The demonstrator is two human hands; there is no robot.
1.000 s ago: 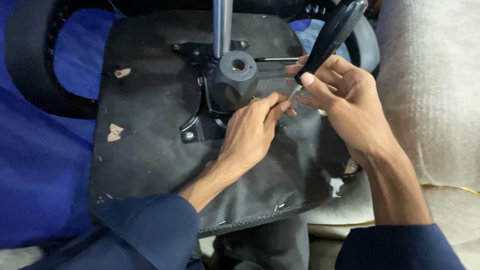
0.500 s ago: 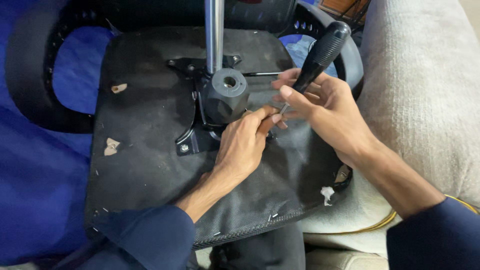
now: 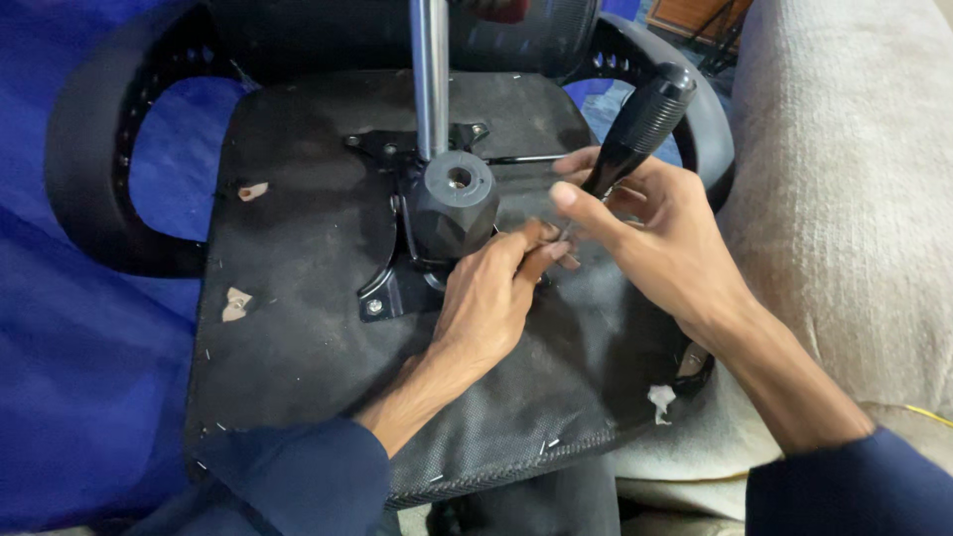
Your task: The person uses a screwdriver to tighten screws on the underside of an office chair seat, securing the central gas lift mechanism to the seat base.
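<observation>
While my right hand point(image 3: 655, 248) grips the black screwdriver point(image 3: 635, 134) by its handle, tip angled down, my left hand point(image 3: 491, 298) pinches closed at that tip, steadying it beside the hub point(image 3: 455, 203) at the seat's point(image 3: 298, 248) middle. I judge I'm seating the tip on a fastener hidden under my fingers; next comes straight pressure, then turning. An armrest point(image 3: 84, 199) loops off the left edge.

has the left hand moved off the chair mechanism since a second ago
No. The left hand stays put against the black hub of the upturned chair seat, fingertips at the screwdriver tip as before.
</observation>
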